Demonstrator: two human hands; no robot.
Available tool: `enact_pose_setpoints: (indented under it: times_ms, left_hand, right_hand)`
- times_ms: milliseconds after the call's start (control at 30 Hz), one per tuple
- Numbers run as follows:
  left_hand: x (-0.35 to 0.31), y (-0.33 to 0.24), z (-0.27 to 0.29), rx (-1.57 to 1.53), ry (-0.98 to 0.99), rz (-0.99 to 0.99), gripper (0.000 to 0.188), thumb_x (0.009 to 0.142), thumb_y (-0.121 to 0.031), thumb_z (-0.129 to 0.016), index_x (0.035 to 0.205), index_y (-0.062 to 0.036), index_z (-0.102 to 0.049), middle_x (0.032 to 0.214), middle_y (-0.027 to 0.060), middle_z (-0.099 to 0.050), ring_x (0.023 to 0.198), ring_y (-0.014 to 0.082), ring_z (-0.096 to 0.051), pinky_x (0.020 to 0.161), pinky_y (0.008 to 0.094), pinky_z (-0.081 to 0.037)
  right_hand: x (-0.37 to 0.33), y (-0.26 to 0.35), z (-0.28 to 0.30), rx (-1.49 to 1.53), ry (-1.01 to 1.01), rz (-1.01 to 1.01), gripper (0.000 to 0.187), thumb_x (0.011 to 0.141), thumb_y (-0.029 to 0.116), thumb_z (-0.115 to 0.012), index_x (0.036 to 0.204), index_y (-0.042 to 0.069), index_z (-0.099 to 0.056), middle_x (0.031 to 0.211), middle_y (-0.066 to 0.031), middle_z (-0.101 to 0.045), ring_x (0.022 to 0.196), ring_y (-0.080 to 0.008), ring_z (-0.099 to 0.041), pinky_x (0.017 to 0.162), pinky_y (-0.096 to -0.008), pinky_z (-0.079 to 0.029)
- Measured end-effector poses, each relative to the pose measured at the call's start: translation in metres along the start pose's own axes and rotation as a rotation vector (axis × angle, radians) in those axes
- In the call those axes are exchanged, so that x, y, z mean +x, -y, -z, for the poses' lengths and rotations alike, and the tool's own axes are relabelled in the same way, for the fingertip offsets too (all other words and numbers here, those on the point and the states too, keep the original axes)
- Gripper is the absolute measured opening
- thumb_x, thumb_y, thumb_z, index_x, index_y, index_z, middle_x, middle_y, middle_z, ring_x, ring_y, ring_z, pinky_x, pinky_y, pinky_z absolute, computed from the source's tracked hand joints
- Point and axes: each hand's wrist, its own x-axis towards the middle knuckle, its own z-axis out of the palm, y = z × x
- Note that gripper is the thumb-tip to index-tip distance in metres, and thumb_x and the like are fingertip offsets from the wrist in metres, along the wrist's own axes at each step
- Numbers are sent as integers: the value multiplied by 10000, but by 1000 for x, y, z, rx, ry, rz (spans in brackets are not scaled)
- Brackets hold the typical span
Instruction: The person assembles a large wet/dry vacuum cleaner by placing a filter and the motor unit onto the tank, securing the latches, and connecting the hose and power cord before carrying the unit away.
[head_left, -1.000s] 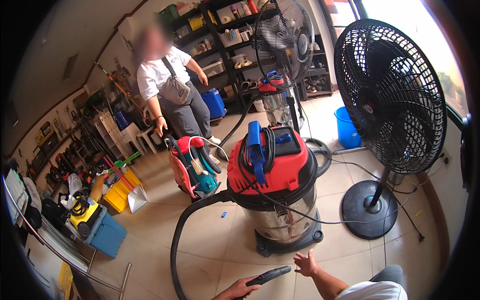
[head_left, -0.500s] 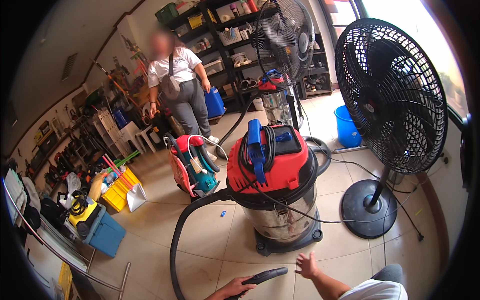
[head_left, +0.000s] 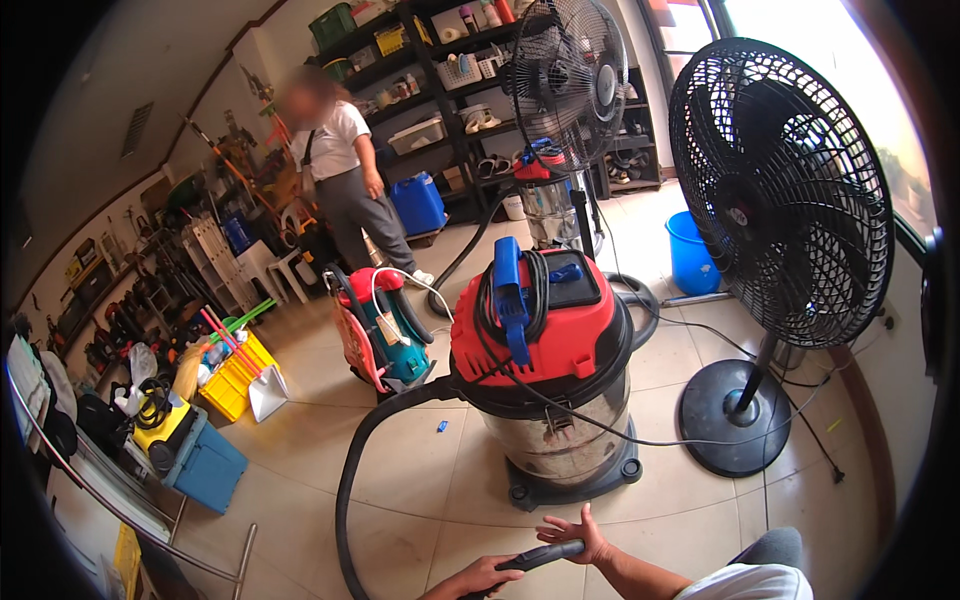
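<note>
My left hand (head_left: 482, 577) is wrapped around the black curved hose handle (head_left: 540, 556) at the lower edge. My right hand (head_left: 580, 536) is at the handle's far tip, fingers spread and palm toward it; whether it touches the tip I cannot tell. From the handle the black hose (head_left: 345, 490) loops up on the left to a wet-dry vacuum cleaner (head_left: 538, 345) just ahead of my hands. The vacuum has a red lid, a steel drum and a wheeled black base. Its cord (head_left: 540, 300) is wound around a blue grip on the lid.
A black pedestal fan (head_left: 785, 195) stands at the right, with cords trailing along the floor. Beyond are a second vacuum (head_left: 548, 210), a blue bucket (head_left: 692, 255) and a red-teal machine (head_left: 385, 330). A person (head_left: 345, 170) stands farther back. Left are a yellow crate (head_left: 235, 390) and blue box (head_left: 208, 465).
My right hand has moved left, from beside the handle to its tip. My left hand still grips the handle, slightly farther right. The person at the back has shifted left and turned.
</note>
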Motion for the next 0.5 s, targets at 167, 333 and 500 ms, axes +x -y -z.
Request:
enact_pose_setpoints:
  times_ms: [167, 333, 500]
  left_hand:
    - [-6, 1, 1, -4, 29, 107, 319, 767, -216, -603, 1068, -112, -580, 562, -2, -498, 433, 77, -423, 401, 230, -363]
    - [2, 20, -11, 85, -23, 0, 315, 773, -218, -600, 1065, -103, -582, 558, 3, -507, 450, 78, -439, 418, 230, -373]
    - [-15, -13, 8, -34, -25, 111, 252, 775, -208, -594, 998, -91, -597, 557, 6, -504, 430, 86, -435, 401, 237, -373]
  right_hand:
    - [-5, 16, -17, 215, 15, -52, 930, 655, 790, -258, 1336, 158, -217, 1404, -112, -125, 1296, -269, -113, 975, -580, -166]
    - [-5, 11, -1, 295, -126, -10, 905, 691, 770, -231, 1312, 112, -248, 1393, -139, -134, 1285, -324, -114, 948, -608, -197]
    - [-31, 16, 73, 141, -772, 178, 831, 756, 718, -138, 1300, 104, -270, 1370, -133, -218, 1261, -337, -184, 964, -577, -180]
